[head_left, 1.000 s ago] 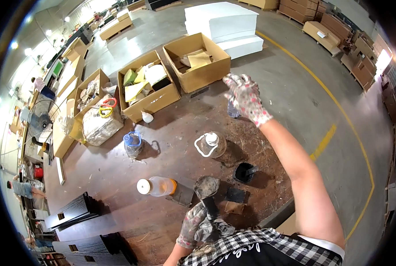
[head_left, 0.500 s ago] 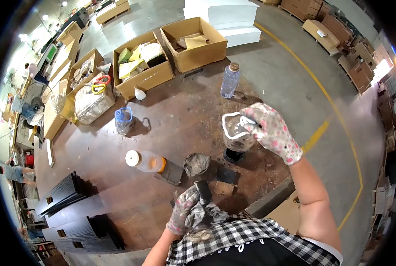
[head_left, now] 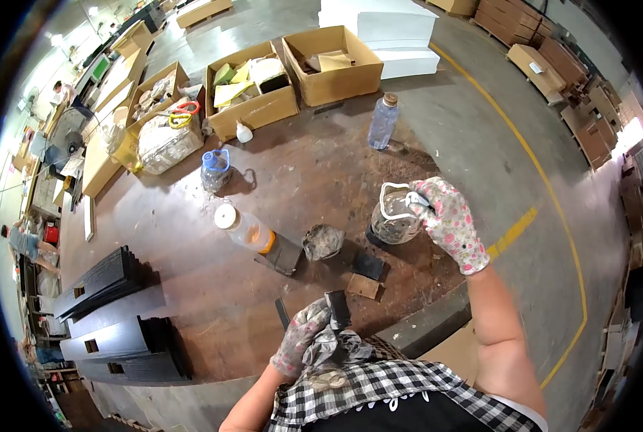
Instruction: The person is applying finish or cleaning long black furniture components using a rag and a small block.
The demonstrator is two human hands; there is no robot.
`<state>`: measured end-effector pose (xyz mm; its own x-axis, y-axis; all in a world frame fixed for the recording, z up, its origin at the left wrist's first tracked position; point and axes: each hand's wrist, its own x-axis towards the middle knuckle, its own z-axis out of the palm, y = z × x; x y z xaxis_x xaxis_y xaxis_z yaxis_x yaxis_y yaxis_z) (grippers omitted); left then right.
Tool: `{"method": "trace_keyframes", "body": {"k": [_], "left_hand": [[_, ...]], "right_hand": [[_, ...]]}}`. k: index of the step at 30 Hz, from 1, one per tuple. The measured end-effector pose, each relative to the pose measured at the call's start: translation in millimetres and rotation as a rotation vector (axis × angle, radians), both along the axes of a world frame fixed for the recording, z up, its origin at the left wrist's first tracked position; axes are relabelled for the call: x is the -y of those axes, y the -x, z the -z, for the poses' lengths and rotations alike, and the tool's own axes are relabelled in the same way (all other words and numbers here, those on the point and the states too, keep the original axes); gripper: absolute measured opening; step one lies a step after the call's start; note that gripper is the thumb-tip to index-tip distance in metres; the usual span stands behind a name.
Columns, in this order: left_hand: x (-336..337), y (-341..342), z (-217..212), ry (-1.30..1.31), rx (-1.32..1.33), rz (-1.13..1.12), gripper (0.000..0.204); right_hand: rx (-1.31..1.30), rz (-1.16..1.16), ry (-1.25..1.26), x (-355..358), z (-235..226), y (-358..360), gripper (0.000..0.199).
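Note:
In a dotted glove, my right hand (head_left: 447, 223) is closed on the white handle of a clear plastic jug (head_left: 397, 227), at the table's right side. A black piece shows at the jug's lower left; I cannot tell whether the jug rests on it. My left hand (head_left: 301, 338), gloved too, is near the front edge, closed round a black block (head_left: 338, 309) and a crumpled grey cloth (head_left: 332, 347). Between the hands stand a dark, stained cup (head_left: 323, 243), a black block (head_left: 369, 265) and a brown block (head_left: 363, 286). A white-capped bottle with orange liquid (head_left: 246, 227) leans on a dark block (head_left: 282, 256).
Stacked black panels (head_left: 112, 284) lie at the left of the brown table (head_left: 192, 237). A small blue-handled jug (head_left: 215, 173) and a cork-topped bottle (head_left: 383, 122) stand farther back. Cardboard boxes (head_left: 333, 83) line the far edge, with scissors (head_left: 183, 115) on a wrapped bundle.
My right hand and the jug have moved slightly down toward the black piece. My left hand still grips the block and cloth. The whole view has shifted a little.

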<state>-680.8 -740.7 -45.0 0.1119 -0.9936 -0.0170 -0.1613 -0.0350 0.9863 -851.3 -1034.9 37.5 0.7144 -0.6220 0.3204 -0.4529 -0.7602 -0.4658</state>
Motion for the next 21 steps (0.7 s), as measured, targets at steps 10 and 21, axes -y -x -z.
{"method": "trace_keyframes", "body": {"k": [10, 21], "left_hand": [[-43.3, 11.6, -0.5, 0.004, -0.050, -0.253, 0.042], [-178.4, -14.1, -20.6, 0.196, -0.915, -0.365, 0.080]], "right_hand": [[0.222, 0.046, -0.109, -60.9, 14.6, -2.7, 0.018], [0.141, -0.581, -1.521, -299.1, 60.1, -93.3, 0.035]]}}
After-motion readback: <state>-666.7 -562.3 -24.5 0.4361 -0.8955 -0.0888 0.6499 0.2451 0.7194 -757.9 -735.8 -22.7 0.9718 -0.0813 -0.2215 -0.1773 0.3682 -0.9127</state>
